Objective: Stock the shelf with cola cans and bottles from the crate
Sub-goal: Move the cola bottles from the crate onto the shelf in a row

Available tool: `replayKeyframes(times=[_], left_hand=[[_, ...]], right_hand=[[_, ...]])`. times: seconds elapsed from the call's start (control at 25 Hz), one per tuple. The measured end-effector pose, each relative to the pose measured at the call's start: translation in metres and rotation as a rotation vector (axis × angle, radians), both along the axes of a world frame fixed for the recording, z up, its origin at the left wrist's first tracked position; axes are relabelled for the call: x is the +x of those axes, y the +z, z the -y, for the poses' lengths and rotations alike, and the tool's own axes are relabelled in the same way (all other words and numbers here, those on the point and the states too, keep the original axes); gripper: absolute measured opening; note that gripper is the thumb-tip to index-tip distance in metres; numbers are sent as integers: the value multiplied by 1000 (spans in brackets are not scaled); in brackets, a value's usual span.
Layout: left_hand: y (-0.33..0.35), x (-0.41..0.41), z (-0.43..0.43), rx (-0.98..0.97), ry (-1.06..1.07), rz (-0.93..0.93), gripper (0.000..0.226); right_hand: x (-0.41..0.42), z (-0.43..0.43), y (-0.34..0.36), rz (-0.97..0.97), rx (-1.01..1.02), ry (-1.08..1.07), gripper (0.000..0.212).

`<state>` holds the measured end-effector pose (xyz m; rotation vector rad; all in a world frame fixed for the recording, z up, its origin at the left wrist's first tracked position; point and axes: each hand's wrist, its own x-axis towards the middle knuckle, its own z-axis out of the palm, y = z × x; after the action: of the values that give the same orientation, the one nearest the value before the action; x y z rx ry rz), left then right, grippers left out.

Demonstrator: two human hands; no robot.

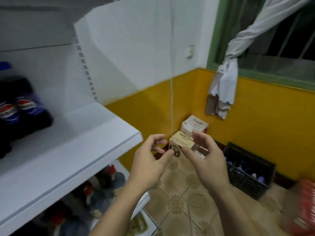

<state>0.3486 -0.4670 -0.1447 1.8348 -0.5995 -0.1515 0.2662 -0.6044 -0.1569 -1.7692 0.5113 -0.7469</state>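
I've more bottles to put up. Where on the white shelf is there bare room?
The white shelf is bare from the cola bottles at its left to its right end and front lip. Below it, the goods are packed close together.

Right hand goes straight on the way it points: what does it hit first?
Probably the tan carton in the corner, ahead of the right hand; depth is unclear, so it might pass over it.

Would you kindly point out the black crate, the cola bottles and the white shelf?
black crate (247, 183): head view, its latticed near wall.
cola bottles (25, 104): head view, one bottle's label.
white shelf (81, 143): head view, bare top surface.
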Motion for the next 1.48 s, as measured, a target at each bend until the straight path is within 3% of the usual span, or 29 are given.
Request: replayKeyframes(times=[0.36, 0.68, 1.12, 1.48], left_hand=[[-43, -63, 153, 63, -243, -72, 40], [-76, -63, 243, 131, -420, -107, 36], [-129, 43, 394, 107, -552, -368, 37], [-159, 104, 491, 196, -638, -523, 32]], right_hand=[[-110, 135, -38, -92, 74, -260, 41], [-145, 200, -68, -194, 135, -448, 41], [-61, 331, -97, -411, 179, -574, 38], [-14, 414, -123, -441, 324, -673, 34]])
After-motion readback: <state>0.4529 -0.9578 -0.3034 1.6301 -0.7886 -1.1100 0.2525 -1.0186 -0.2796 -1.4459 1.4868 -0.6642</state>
